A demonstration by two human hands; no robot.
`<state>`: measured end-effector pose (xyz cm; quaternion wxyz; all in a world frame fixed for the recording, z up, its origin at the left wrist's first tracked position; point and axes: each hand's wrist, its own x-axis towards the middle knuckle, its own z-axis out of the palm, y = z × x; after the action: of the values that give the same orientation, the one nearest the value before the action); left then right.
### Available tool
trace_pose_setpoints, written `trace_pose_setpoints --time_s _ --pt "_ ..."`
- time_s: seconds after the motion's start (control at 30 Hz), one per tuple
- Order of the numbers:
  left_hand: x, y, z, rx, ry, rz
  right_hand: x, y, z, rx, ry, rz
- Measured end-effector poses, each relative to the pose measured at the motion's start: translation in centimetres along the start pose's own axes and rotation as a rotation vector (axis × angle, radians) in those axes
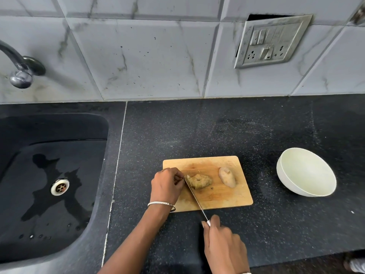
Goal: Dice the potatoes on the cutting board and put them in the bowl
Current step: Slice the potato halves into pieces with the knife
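The black counter [217,131] fills most of the view, and a dark sink [49,155] with some water in it is set into its left part. Near the front of the counter lies the wooden cutting board [227,196]. The white bowl [306,173] stands to the right of the board, apart from it, and nothing is seen inside it. The right hand [223,246] is closed around the handle of a knife [194,196], in front of the board. The left hand [166,186], with a bracelet [161,203] on its wrist, holds with curled fingers the left end of a brownish potato [199,181] on the board. The knife blade goes diagonally across the board and its tip is at this same end. A second potato [227,177], whole and paler, lies just to the right on the board.
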<state>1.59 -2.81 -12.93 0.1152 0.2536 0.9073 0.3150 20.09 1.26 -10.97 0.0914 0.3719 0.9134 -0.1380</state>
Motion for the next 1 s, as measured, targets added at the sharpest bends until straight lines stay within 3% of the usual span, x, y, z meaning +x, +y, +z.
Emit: trace_pose_setpoints --time_s 0.47,1.0 --pt "-0.1 -0.6 0.1 -0.062 -0.040 -0.053 1.2 0.5 0.1 0.286 -0.042 -0.029" --pt "-0.1 -0.1 -0.1 0.015 -0.047 -0.071 2.0 -1.2 0.2 0.011 -0.090 0.015"
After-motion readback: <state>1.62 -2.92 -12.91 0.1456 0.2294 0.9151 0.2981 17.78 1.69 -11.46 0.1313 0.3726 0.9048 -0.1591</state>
